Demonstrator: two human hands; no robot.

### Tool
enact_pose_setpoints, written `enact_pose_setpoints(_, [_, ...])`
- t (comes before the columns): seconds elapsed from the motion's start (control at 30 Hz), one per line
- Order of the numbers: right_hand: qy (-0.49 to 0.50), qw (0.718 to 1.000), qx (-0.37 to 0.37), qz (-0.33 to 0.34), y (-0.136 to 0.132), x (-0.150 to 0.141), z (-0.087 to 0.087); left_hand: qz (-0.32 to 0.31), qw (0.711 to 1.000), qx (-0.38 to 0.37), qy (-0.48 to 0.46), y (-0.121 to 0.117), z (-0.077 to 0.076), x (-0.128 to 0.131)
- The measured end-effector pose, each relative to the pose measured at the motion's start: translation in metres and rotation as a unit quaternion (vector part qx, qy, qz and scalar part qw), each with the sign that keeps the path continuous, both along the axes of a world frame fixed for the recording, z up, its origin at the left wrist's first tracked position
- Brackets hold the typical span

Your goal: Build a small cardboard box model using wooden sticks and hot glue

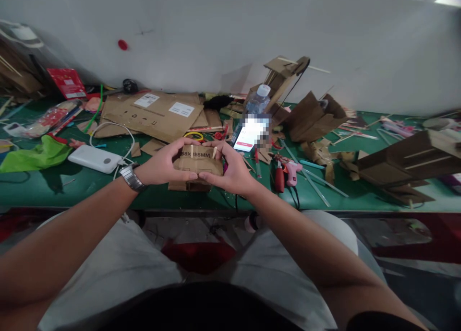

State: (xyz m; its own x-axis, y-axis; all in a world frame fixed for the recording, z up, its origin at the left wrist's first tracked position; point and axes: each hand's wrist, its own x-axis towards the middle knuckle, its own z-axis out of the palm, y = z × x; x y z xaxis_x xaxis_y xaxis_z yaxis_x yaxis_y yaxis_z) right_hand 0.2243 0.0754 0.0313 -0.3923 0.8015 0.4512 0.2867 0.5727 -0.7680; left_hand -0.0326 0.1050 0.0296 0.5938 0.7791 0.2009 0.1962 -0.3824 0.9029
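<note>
Between my two hands is a small cardboard box (pixel 200 165) with printed lettering on its top face. Two short wooden sticks (pixel 192 151) poke up from its far part. My left hand (pixel 163 163) is wrapped round the left side, thumb along the near edge. On the right side my right hand (pixel 232 170) grips it the same way, and the thumb tips almost meet. Another piece of cardboard shows beneath the box, close to the table's front edge. The fingertips at the far side are partly hidden.
Left of my hands lies a white power bank (pixel 95 159) with a cable. Flattened cardboard (pixel 151 115) lies behind. To the right are a lit phone (pixel 248 134), a bottle (pixel 258 100), a pink glue gun (pixel 291 172), clear glue sticks (pixel 317 187) and cardboard structures (pixel 406 158).
</note>
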Motion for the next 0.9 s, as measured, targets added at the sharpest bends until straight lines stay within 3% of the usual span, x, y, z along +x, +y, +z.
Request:
enact_pose_setpoints(0.27, [-0.040,0.998,-0.048,-0.003,-0.002,0.008,0.014,0.021,0.999,0.011,0.032,0.000,0.000,-0.003])
enact_pose_setpoints(0.47, [-0.059,0.997,-0.044,-0.033,0.000,0.007,0.010,0.022,0.999,0.007,0.045,0.000,0.000,-0.004])
enact_pose_setpoints(0.9, [-0.062,0.997,-0.034,-0.027,-0.001,0.008,0.010,0.028,0.998,0.030,0.040,0.000,0.000,-0.003])
